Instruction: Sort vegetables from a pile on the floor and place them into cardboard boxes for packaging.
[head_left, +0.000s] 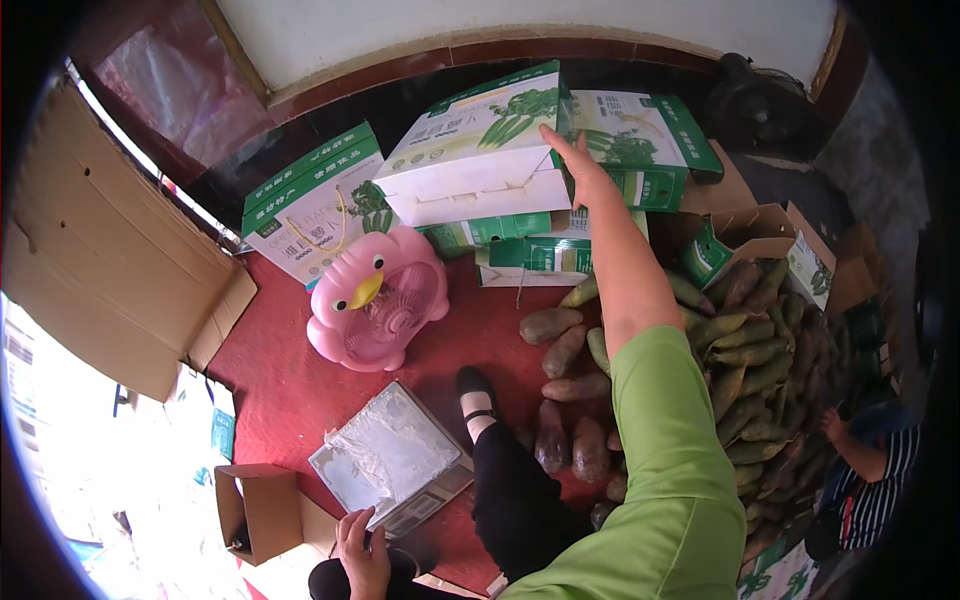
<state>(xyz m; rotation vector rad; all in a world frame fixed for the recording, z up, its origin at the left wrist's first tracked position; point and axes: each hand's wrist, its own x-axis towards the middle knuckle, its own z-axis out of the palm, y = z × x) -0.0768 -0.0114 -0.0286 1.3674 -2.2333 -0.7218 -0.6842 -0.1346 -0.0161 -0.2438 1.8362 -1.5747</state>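
A white and green carton [470, 150] printed with vegetables sits tilted on top of other cartons at the far wall. My right hand [578, 165] reaches to its right edge, the thumb on the printed face and the fingers along the side. Down by my knee, my left hand [362, 560] has loosely bent fingers, apart, with nothing visible in them. Close to it lies a scale [390, 450] with a pale, crumpled film on its plate. A pink bird-shaped plastic heater or fan [380, 300] stands in front of the cartons.
Long green and brownish radishes [750, 350] lie heaped at the right, some wrapped in film. Another carton with a cord handle [315, 215] leans behind the pink bird. Brown cardboard [120, 240] stands at the left, above an open box [265, 510]. A person in stripes [880, 470] is far right.
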